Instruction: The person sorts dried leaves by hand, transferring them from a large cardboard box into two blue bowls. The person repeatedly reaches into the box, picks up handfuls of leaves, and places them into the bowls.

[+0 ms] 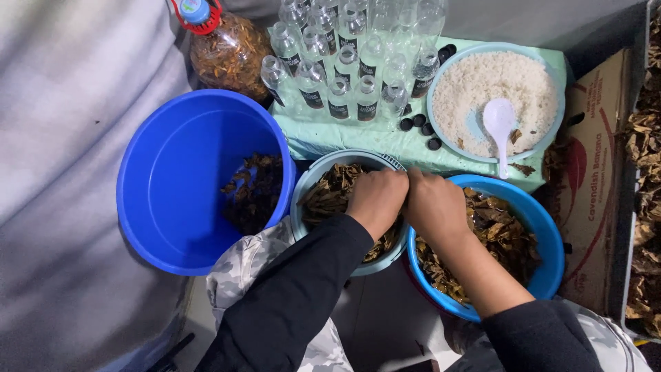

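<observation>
My left hand [376,200] and my right hand [435,205] are pressed together, fingers curled, between a light blue bowl [308,184] of brown dried leaves and a bright blue basin [547,234] of wet-looking brown leaves [506,238]. The fingertips meet over the two rims and seem to pinch a leaf, though what they hold is hidden. Both forearms wear black sleeves.
A large blue bucket [179,186] at left holds a small pile of dark leaves. Behind stand several clear small bottles [344,62], a big leaf-filled bottle [231,52], loose black caps [420,124], and a dish of white grains [482,83] with a white spoon [499,127]. A cardboard box [595,172] is at right.
</observation>
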